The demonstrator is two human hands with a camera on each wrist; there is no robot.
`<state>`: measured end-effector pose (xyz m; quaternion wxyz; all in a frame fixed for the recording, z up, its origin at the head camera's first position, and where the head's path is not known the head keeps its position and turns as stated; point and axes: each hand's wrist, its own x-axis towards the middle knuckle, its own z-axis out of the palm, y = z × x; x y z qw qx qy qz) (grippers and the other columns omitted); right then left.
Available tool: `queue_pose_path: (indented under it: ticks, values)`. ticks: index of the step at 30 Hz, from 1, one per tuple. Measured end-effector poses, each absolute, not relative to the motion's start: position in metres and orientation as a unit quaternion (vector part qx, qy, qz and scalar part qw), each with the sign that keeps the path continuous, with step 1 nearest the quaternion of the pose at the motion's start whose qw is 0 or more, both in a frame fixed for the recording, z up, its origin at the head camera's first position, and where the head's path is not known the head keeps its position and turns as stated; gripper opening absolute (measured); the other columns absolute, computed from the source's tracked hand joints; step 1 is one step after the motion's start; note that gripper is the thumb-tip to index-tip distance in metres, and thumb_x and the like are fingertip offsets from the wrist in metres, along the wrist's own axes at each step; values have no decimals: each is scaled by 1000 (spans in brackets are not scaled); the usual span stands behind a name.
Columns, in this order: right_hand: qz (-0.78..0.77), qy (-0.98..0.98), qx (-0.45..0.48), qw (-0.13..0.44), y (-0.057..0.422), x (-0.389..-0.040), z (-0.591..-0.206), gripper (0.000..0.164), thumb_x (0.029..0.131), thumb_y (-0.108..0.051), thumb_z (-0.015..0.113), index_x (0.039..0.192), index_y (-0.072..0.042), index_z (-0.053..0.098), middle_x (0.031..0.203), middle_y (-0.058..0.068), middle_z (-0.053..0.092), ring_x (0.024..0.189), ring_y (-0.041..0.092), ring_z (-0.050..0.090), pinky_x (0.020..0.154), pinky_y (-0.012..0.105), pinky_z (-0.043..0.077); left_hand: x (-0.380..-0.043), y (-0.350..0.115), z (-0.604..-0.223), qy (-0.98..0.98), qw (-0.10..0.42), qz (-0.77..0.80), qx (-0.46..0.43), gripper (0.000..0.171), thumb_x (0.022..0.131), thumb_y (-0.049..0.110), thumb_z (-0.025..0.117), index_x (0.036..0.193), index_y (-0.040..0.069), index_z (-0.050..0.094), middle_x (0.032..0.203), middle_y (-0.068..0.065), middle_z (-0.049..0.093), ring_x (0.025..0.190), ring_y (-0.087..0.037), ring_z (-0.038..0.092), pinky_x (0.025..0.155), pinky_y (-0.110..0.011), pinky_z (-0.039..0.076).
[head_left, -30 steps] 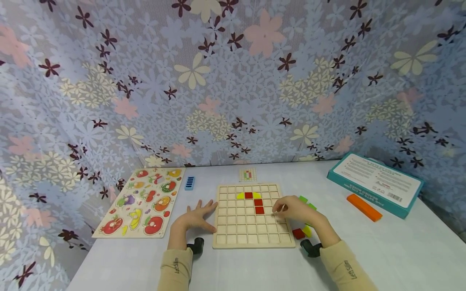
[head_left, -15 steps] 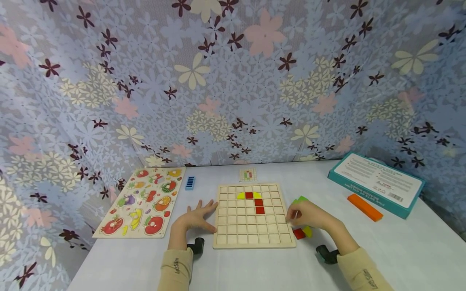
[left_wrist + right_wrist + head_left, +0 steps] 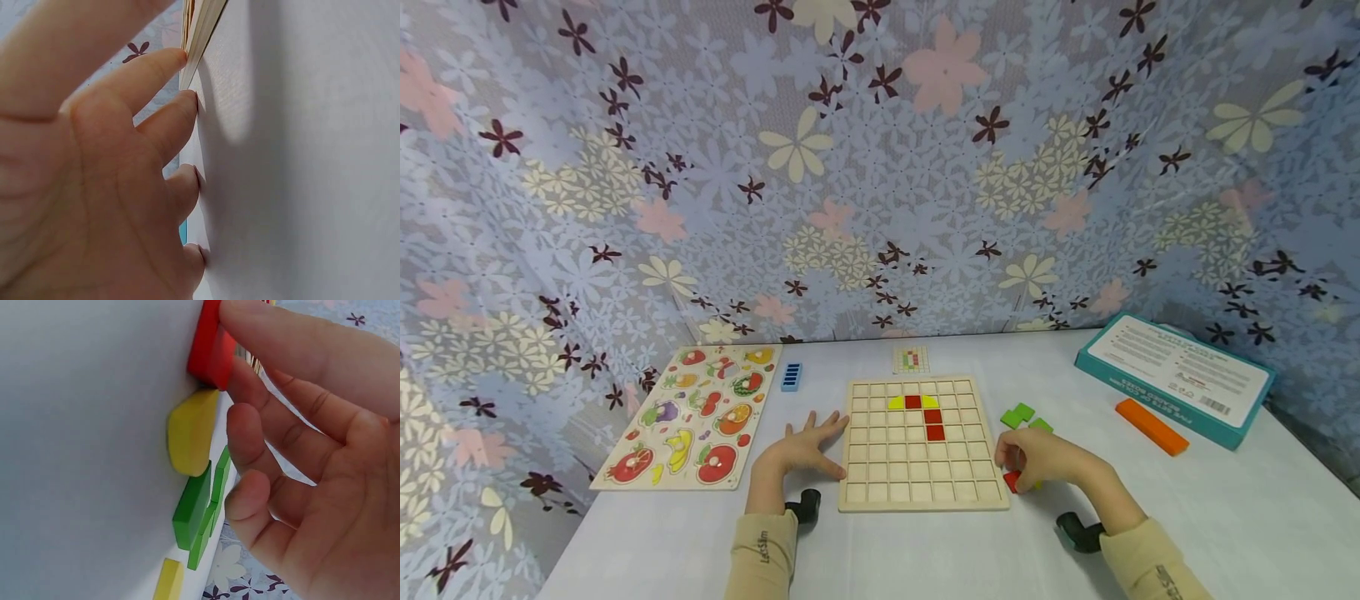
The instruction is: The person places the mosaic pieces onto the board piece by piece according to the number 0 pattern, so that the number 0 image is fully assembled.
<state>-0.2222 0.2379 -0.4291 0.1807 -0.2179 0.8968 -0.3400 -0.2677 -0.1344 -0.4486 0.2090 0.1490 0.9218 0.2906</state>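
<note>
- A play or learning spot at a pale covered surface point(image 3: 917, 554) — whether in a home, classroom or studio cannot be told.
- A floral curtain point(image 3: 880, 167) fills the background.
- A board of painted fruits point(image 3: 692, 421) lies at the left.
- A gridded wooden board point(image 3: 897, 471), coloured tiles point(image 3: 934, 416) and a small pattern card point(image 3: 912, 361) occupy the middle.
- A teal box point(image 3: 1176, 379) — printed text panel uppermost — sits at the right.

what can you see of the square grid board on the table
The grid board is square, pale and wood-like, with raised ridges dividing it into rows of cells. It lies flat on the white table. Three red pieces and two yellow pieces sit in its cells. The left hand touches its left edge.
</note>
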Motion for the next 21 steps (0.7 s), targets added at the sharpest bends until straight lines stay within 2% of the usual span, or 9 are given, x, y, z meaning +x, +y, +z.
queue_pose_path:
  ticks: [5, 21]
  values:
    - [-336, 901, -206, 179, 239, -223, -430, 32, 62, 7, 76, 85, -6, 56, 72, 4, 51, 66, 17, 47, 52, 25, 42, -268, -135, -449, 922, 207, 289, 154, 92, 67, 25, 81, 145, 18, 32, 153, -4, 20, 141, -36, -2, 107, -61, -11]
    - [-316, 930, -140, 123, 239, -244, -436, 27, 67, 7, 73, 85, -8, 58, 77, 4, 52, 70, 17, 46, 58, 28, 43, -266, -134, -446, 923, 207, 288, 149, 91, 67, 24, 80, 145, 18, 32, 153, -4, 20, 141, -36, -2, 106, -61, -12]
